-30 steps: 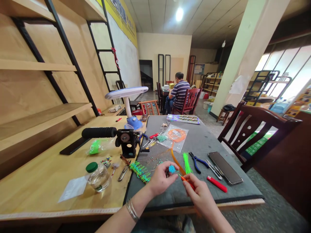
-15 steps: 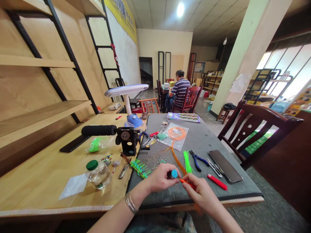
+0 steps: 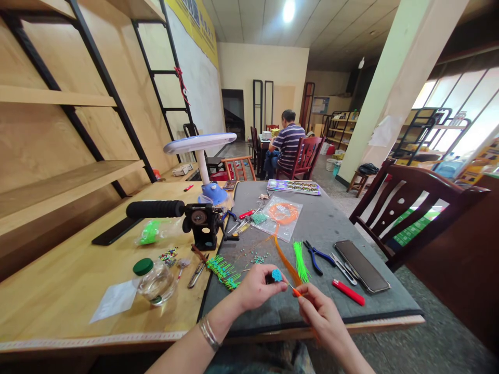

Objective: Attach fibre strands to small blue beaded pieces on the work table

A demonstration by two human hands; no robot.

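My left hand point(image 3: 255, 286) is closed around a small round cluster of turquoise blue beads point(image 3: 276, 275), its face turned up between thumb and fingers. My right hand point(image 3: 322, 309) pinches a slim orange-handled tool point(image 3: 297, 292). Its thin metal shaft points at the left fingertips, just below the cluster; whether it touches is too small to tell. Under the hands runs a bundle of orange strands point(image 3: 286, 259). Beside it lie bright green strands point(image 3: 300, 261). Left of my left hand is a row of green-and-blue pieces point(image 3: 222, 271).
Blue-handled pliers point(image 3: 318, 258), thread snips point(image 3: 343, 269), a red lighter point(image 3: 348, 292) and a phone point(image 3: 362, 266) lie at right. A black clamp stand point(image 3: 200, 226), a green-capped jar point(image 3: 156, 283) and a lamp point(image 3: 214, 192) stand at left. A person point(image 3: 288, 143) sits farther back.
My right hand has drawn slightly right and down, away from the left hand, and the tool's metal shaft now shows. The bead cluster has moved slightly left and up.
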